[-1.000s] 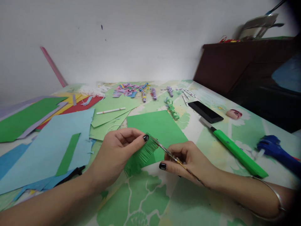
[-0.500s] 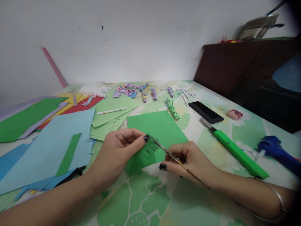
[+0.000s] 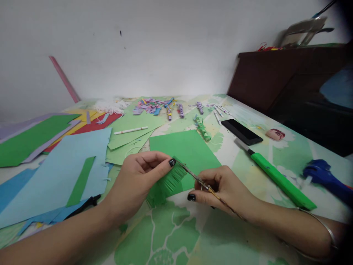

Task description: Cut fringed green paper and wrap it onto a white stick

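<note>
My left hand [image 3: 146,176] pinches the end of a green paper strip [image 3: 168,184] whose edge is cut into a thin fringe; part of the strip hangs below the hand. In my right hand [image 3: 220,187] is a pair of scissors [image 3: 202,183], its narrow blades reaching left to the strip close to my left thumb. The scissor handles are partly hidden by the fingers. Beneath both hands lies a green paper sheet [image 3: 182,145] on the flowered tablecloth [image 3: 228,232].
Left are a light blue sheet [image 3: 79,154], a green strip [image 3: 81,181] and more coloured paper. Paper scraps [image 3: 150,105] and a curled green piece [image 3: 202,128] lie behind. Right are a phone [image 3: 242,131], a green-handled knife [image 3: 282,180] and a blue tape dispenser [image 3: 327,180].
</note>
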The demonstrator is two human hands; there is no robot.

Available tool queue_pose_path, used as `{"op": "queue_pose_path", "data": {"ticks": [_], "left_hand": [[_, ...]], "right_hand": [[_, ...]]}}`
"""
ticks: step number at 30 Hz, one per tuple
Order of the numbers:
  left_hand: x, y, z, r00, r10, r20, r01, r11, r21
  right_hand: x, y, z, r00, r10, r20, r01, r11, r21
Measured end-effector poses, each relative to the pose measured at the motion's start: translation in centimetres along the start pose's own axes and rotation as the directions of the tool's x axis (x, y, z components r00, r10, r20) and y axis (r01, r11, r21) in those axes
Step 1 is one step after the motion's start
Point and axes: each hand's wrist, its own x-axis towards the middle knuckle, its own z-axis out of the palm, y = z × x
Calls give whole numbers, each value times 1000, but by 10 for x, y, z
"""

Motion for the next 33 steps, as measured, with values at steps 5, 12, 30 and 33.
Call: {"op": "queue_pose_path", "data": {"ticks": [5,12,30,33], "left_hand": [[-2,1,0,1000,-5,9,5,998,-62],[-2,5,1,999,-13,39,18,994,-111],[-1,2,1,1000,-8,-1,8,998,-61],[-1,3,1,1000,-8,0,8,998,-61]], "right_hand": [[0,0,-1,1000,5,-3,-5,1000,-2],[1,-1,-1,1000,11,1,-11,1000,-5],[1,2,-1,1000,10,-15,-10,1000,-12],[1,2,-1,1000,4,-18,-5,1000,-20]]}}
